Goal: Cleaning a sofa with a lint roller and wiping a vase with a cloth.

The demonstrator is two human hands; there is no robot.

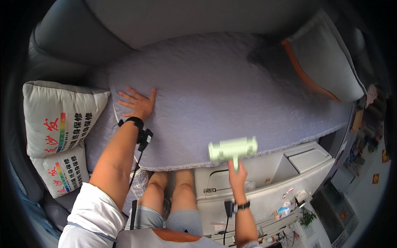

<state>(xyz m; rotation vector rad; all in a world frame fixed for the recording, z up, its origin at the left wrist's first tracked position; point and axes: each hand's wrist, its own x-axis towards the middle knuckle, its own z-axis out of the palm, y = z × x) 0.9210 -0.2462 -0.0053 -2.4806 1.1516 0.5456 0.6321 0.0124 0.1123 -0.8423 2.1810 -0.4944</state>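
My left hand (138, 104) lies with fingers spread on the purple-grey quilted sofa cover (192, 93), near its left end. My right hand (238, 175) grips the short handle of a pale green lint roller or similar wide-headed cleaning tool (233, 148). The tool's head is slightly blurred and lies over the front edge of the cover, by the lace trim; whether it touches the fabric I cannot tell. Both wrists wear black straps with small devices and cables.
Two white cushions (62, 117) bearing printed writing lean at the left. A grey cushion with an orange stripe (322, 62) stands at the far right. The grey sofa backrest (186, 18) runs behind. A white cabinet or table (263, 198) with small items stands at the front right.
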